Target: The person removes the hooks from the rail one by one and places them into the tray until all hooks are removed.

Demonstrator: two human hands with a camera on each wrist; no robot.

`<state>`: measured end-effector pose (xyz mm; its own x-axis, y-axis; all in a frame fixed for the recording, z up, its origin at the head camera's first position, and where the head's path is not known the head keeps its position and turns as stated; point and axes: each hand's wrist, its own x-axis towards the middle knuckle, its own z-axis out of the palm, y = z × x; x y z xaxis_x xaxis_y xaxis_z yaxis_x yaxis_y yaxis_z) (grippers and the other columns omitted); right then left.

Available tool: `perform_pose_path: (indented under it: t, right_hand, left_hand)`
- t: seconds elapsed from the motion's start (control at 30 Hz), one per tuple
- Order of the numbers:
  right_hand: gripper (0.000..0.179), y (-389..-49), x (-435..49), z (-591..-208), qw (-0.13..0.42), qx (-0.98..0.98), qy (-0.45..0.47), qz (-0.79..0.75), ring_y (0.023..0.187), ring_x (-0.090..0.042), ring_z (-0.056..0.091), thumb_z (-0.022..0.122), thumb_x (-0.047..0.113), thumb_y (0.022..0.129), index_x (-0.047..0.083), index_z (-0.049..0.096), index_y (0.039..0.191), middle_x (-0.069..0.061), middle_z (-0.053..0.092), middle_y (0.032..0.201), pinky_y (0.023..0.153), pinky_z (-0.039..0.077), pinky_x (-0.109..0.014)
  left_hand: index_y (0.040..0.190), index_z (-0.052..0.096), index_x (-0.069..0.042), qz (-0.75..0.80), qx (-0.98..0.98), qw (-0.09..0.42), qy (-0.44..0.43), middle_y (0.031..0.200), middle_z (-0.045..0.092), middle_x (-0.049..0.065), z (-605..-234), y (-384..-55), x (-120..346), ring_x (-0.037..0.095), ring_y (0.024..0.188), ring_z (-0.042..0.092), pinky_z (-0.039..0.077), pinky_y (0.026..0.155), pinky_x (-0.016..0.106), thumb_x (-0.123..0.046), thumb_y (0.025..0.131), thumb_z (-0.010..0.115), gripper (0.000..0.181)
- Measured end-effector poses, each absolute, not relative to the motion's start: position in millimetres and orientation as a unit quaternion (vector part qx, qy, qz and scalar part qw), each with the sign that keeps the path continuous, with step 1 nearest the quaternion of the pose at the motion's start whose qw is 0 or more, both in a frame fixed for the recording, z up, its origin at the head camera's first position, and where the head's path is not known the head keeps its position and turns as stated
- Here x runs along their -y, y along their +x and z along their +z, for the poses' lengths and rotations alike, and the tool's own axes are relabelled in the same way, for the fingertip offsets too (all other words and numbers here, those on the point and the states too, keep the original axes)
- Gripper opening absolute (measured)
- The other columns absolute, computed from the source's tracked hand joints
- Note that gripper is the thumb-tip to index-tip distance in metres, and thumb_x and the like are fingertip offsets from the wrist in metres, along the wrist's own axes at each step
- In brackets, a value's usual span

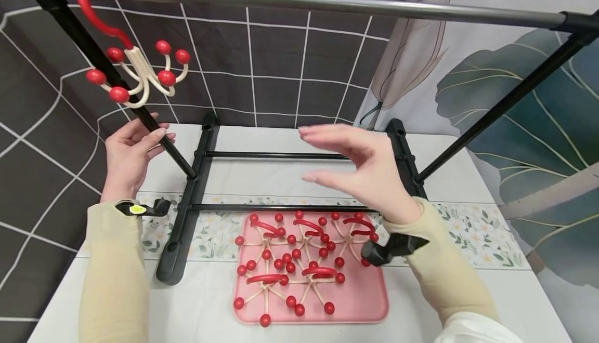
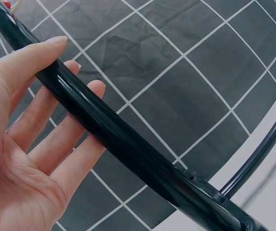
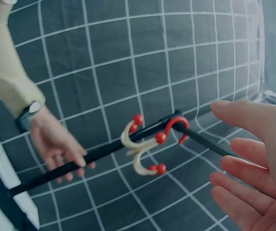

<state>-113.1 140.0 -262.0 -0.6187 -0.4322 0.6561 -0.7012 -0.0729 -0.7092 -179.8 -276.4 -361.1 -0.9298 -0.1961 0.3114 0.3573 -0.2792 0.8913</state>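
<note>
My left hand (image 1: 133,148) holds the slanted black post (image 2: 113,127) of a garment rack, its thumb in front and its fingers behind. Higher up, a multi-prong hook hanger (image 1: 145,75) with a red hook and red ball tips hangs from the left end of the grey rail (image 1: 299,1). My right hand (image 1: 357,158) is in the air over the rack's base with nothing in it, thumb and fingers apart. Several similar red and cream hangers (image 1: 265,279) lie on a pink tray (image 1: 360,301) below.
Two thin black crossbars (image 1: 281,207) join the rack's dark feet (image 1: 180,239) on a white table (image 1: 196,301) with a floral strip. A dark gridded cloth (image 1: 276,52) stands behind. At the right hangs a leaf-patterned curtain (image 1: 529,99).
</note>
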Motion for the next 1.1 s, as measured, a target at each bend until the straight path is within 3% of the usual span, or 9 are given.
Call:
perform_pose_path:
  t: [0.23,0.63,0.93,1.1]
  right_hand:
    - [0.046,-144,-100,-236,0.141,0.630,0.429,0.631,0.114,-0.034,0.066,0.083,-0.019,0.073,-0.011,0.070,0.116,-0.015,0.070,0.123,0.100,0.052,-0.048]
    - [0.035,-164,-33,-180,0.089,0.644,0.339,0.680,0.103,-0.013,0.071,0.084,-0.006,0.080,-0.008,0.073,0.113,-0.010,0.074,0.112,0.100,0.052,-0.030]
    - [0.045,-179,19,-169,0.053,0.663,0.308,0.680,0.099,0.000,0.068,0.087,-0.001,0.079,-0.004,0.071,0.121,0.001,0.074,0.113,0.093,0.051,-0.016]
    - [0.050,-182,45,-166,0.044,0.714,0.302,0.630,0.096,0.008,0.065,0.090,0.010,0.079,0.004,0.072,0.126,0.008,0.073,0.113,0.089,0.047,-0.008]
  left_hand:
    - [0.124,0.064,0.013,-0.800,0.568,0.178,-0.070,0.097,0.075,0.016,-360,-180,277,0.025,0.081,0.076,0.060,0.080,0.035,0.012,0.088,0.073,0.037]
    - [0.124,0.066,0.010,-0.796,0.576,0.177,-0.053,0.098,0.074,0.015,-362,-179,277,0.024,0.080,0.076,0.061,0.078,0.034,0.009,0.087,0.076,0.039]
    - [0.125,0.066,0.008,-0.788,0.588,0.176,-0.050,0.099,0.074,0.014,-362,-177,278,0.023,0.080,0.076,0.060,0.078,0.033,0.007,0.088,0.076,0.039]
    - [0.125,0.065,0.009,-0.792,0.581,0.174,-0.064,0.099,0.074,0.016,-361,-180,277,0.024,0.081,0.075,0.061,0.078,0.034,0.009,0.088,0.074,0.038]
